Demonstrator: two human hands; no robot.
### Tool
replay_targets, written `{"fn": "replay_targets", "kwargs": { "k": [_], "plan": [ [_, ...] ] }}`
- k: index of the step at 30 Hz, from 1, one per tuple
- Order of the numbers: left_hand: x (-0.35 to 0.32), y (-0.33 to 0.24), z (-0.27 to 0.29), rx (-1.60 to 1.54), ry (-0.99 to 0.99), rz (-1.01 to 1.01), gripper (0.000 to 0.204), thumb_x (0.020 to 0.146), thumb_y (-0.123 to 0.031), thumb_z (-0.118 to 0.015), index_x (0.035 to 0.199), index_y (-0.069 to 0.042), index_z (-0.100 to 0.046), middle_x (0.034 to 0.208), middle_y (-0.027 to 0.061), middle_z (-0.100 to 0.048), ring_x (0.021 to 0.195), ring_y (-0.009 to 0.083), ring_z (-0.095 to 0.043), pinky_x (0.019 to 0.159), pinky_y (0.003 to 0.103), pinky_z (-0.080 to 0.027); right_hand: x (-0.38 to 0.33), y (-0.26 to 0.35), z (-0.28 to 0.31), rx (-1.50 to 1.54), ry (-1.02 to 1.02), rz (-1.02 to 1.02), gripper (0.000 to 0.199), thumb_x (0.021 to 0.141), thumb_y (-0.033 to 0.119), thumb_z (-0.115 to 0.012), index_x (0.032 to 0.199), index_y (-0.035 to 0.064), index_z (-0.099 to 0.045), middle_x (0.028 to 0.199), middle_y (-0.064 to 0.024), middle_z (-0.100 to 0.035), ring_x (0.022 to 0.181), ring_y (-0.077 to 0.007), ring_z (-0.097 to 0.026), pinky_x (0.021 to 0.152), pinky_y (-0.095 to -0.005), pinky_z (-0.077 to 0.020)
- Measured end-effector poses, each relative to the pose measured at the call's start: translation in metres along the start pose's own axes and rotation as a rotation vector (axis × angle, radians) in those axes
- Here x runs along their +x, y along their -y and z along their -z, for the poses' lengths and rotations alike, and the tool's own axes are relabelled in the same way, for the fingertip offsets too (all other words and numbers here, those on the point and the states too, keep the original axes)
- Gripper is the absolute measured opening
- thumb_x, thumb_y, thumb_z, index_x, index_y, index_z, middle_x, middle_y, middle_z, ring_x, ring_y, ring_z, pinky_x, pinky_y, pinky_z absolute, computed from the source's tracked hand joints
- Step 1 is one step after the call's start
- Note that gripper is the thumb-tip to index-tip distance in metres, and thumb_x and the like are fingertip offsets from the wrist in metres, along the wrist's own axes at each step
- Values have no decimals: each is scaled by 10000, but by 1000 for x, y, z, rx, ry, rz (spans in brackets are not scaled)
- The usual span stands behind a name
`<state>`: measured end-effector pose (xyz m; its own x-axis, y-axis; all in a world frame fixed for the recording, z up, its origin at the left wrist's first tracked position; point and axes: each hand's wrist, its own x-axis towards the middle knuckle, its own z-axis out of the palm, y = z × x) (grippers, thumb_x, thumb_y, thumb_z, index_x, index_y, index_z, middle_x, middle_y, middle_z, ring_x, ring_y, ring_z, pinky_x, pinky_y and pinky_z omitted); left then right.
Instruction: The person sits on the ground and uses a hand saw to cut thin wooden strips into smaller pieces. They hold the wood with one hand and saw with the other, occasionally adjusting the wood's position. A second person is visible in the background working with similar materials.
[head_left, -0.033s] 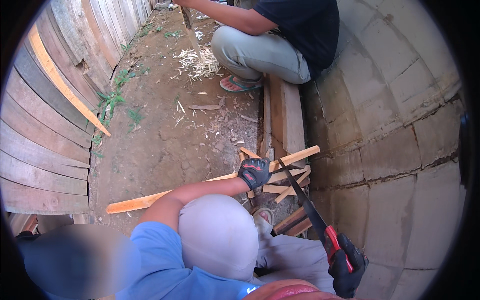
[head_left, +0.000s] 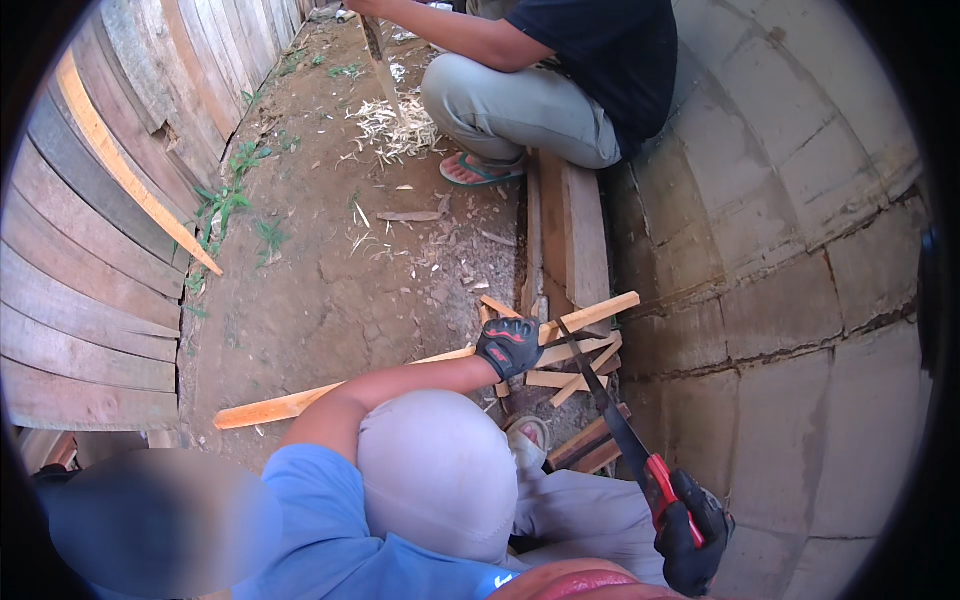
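Left hand [head_left: 510,347]: closed over wooden strip [head_left: 590,315]. Right hand [head_left: 695,535]: wrapped round red-handled saw [head_left: 624,432]. Hazard, I judge: strip rolling, saw skipping into left hand.

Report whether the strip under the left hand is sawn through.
Not visibly: the strip runs on in line past the saw; any cut's depth cannot be told.

A plank fence [head_left: 100,270] left of the dirt ground [head_left: 310,290] (shavings [head_left: 395,130] litter it) and a block wall [head_left: 780,420] right of it show an outdoor yard.
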<state>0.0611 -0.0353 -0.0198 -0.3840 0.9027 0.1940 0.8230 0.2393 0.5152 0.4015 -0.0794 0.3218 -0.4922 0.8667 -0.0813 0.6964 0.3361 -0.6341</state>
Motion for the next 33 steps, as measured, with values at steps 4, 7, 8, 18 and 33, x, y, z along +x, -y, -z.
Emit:
{"fn": "replay_targets", "kwargs": {
  "k": [4, 7, 8, 18, 33],
  "plan": [
    [0, 0, 3, 26, 26, 7, 247, 892, -329, -665, 925, -86, -697, 809, 178, -743, 727, 361, -749, 646, 503, -585, 9, 21, -11, -50, -94, 39, 377, 988, 176, -656, 1302, -10, -750, 908, -103, -748, 589, -143, -612, 613, -331, -503],
    [0, 3, 2, 37, 8, 6, 259, 892, -350, -671, 932, -97, -706, 809, 173, -747, 732, 359, -751, 652, 499, -588, 12, 5, -7, -126, -112, 200, 385, 984, 176, -651, 1302, -17, -748, 909, -100, -751, 635, -147, -625, 658, -337, -524],
    [0, 4, -3, 43, -9, -5, 262, 890, -356, -677, 933, -100, -712, 809, 171, -748, 733, 358, -752, 651, 497, -590, 7, 5, -6, -114, -83, 130, 384, 983, 170, -657, 1305, -20, -744, 932, -131, -763, 665, -180, -663, 685, -356, -542],
    [19, 6, 18, -68, 350, 81, 400, 906, -444, -661, 1010, -72, -768, 939, 218, -774, 879, 408, -764, 778, 530, -597, 6, -13, -4, -16, -27, 37, 392, 964, 125, -657, 1313, -36, -735, 844, -129, -768, 632, -190, -692, 667, -349, -554],
    [30, 12, 26, -176, 464, 100, 529, 917, -561, -653, 1025, -64, -798, 989, 234, -777, 938, 422, -765, 811, 519, -595, 32, -32, -50, -53, -3, 103, 375, 1016, 140, -633, 1341, -19, -730, 840, -73, -725, 607, -111, -609, 625, -297, -503]
  ]
}}
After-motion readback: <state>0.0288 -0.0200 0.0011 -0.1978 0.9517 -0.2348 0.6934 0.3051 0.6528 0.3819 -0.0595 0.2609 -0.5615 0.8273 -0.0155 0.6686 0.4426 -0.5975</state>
